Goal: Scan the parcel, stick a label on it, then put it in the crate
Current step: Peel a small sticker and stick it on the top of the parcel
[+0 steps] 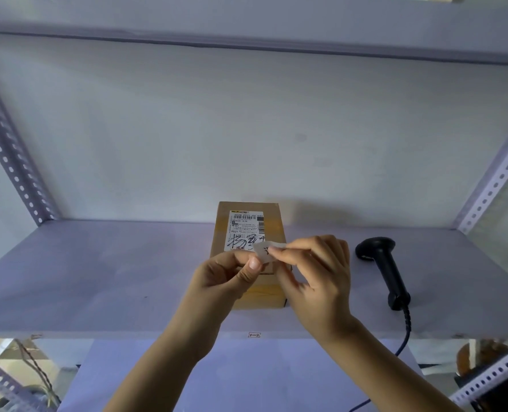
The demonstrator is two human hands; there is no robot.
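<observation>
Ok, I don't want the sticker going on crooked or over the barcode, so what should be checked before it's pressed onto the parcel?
1. Small white label held by both hands, left hand and right hand: ok.
2. Backing peeled off the label: cannot tell.
3. Brown cardboard parcel lying flat on the grey shelf, printed side up: ok.
4. Bare cardboard free beside the printed white shipping label: ok, a strip shows along its edges.
5. Black handheld scanner set down clear of the parcel: ok.
6. Crate within reach: cannot tell, none in view.
</observation>
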